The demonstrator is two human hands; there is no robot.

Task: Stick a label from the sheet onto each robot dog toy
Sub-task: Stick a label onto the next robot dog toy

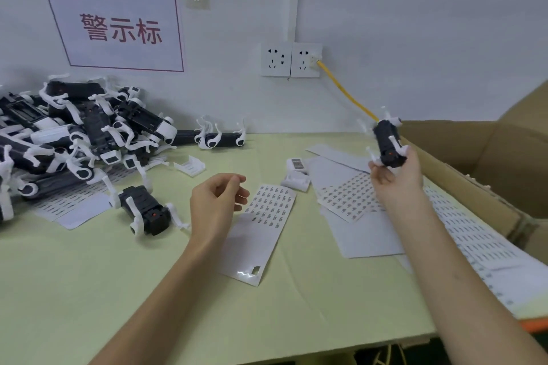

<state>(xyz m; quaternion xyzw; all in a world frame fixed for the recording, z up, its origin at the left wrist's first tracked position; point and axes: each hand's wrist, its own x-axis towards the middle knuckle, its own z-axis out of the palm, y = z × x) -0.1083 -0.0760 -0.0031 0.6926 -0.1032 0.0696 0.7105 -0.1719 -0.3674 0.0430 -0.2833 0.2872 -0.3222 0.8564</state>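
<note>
Here, the right hand [393,170] is raised at about 2 o'clock, its fingers curled round a black plastic robot dog toy with white legs [388,144], held nearly upright and a little blurred, just in front of the open brown cardboard box [480,151] at 3 o'clock. The left hand [218,201] hovers near the middle of the pale yellow-green desk [148,290] with its fingers loosely curled and nothing in them; whether it touches the desk I cannot tell. Just to its right, towards 4 o'clock from it, lies a long white label sheet [261,231], printed labels filling its far half and its near half bare backing. More white label sheets [353,198] overlap one another under the right forearm and run on along the box at 4 o'clock. At 9 o'clock from the left hand a second black-and-white robot dog toy [145,210] lies on its back, legs up. Behind it, at 10 o'clock, a big heap of the same black-and-white toys [74,133] rests against the white wall. Between heap and sheets lie small white plastic covers [191,165], one with a barcode. On the wall hang a white sign with red characters [118,27] and twin white sockets [290,59], a yellow cable [345,89] plugged into the right one
</note>
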